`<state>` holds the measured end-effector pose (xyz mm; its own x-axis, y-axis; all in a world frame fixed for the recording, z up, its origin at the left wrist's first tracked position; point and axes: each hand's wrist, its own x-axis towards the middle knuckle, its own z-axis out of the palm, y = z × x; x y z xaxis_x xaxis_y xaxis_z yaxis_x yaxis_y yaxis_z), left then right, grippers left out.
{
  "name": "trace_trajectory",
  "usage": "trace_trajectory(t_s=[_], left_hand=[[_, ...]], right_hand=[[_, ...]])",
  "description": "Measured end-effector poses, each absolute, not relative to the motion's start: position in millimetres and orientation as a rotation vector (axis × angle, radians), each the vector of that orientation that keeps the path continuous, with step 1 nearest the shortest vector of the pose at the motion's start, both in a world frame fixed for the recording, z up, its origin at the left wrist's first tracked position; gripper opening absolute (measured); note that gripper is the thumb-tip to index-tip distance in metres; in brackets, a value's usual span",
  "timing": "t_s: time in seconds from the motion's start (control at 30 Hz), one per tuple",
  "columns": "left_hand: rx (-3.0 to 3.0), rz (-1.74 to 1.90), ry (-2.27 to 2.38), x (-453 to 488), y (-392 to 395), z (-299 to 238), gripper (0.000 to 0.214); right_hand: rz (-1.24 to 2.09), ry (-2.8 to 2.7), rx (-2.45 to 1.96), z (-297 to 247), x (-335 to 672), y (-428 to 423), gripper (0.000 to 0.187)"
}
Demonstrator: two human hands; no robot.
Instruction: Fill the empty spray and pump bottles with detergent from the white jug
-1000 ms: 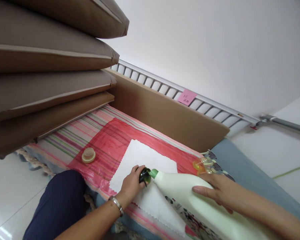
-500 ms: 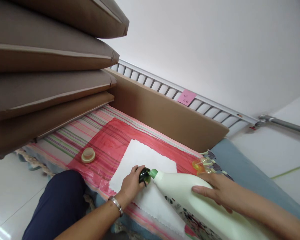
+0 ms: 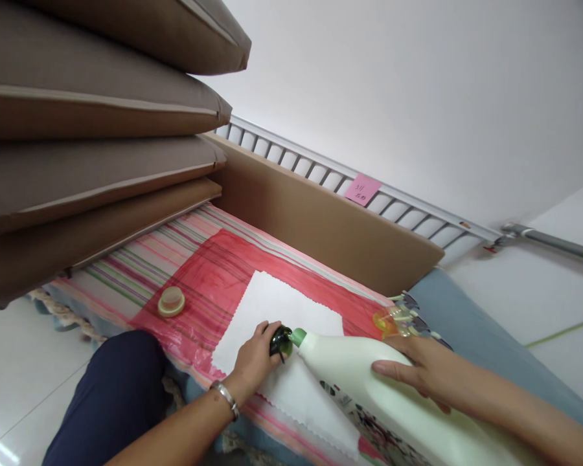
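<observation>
My left hand, a silver bangle at its wrist, is closed on a pair of dark-lensed sunglasses; most of the frame is hidden by the fingers. My right hand grips a large pale green detergent bottle, tipped on its side with its green spout against or very near the lens. Whether liquid flows out cannot be made out. Beneath both lies a white cloth with zigzag edges. It rests on a red plastic sheet.
A round cream lid or small tub sits left on the sheet. Several eyeglasses lie beyond my right hand. Thick brown cushions are stacked at left. A brown board leans against a white radiator with a pink note.
</observation>
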<state>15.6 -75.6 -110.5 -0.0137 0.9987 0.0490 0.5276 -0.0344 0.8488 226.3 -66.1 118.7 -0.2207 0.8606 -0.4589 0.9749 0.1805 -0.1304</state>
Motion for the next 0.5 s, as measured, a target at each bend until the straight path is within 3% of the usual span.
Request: trace_trajectory(t_s=[0.5], left_hand=[[1.636, 0.950, 1.610, 16.1, -74.2, -111.9, 0.063]], right_hand=[[-0.646, 2.204, 1.708, 121.0, 224.4, -66.0, 0.038]])
